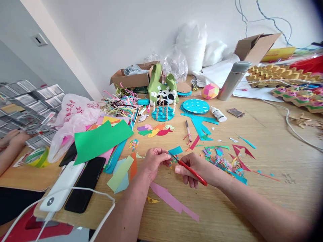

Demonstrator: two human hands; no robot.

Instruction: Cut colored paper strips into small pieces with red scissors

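Red plastic-handled scissors with slim metal blades [189,170] sit in the right hand [192,169], fingers curled around the handle loops and the thumb laid along the near side, so the grip is firmly clamped on them. Their blades point up and to the left, toward the other hand; how far the blades are parted is too small to tell.

The left hand [156,162] is bent inward, thumb and forefinger drawn in close at the scissors' tip. Just beside those fingertips is a small blue paper rectangle [176,150], lying beyond the blades; whether the fingertips pinch it I cannot tell.

Tiny coloured paper dots show on the pale wooden tabletop [277,205] between the hands. Near the left hand are a narrow orange paper strip [133,167] and a pale green paper rectangle [121,172]. Between the forearms lie a long pink-purple paper strip [174,201] and a small yellow paper scrap [152,200]. To the right of the scissors spreads a loose heap of multicoloured paper clippings [223,162], and beyond both hands rests a cluster of bright paper fish [155,130].
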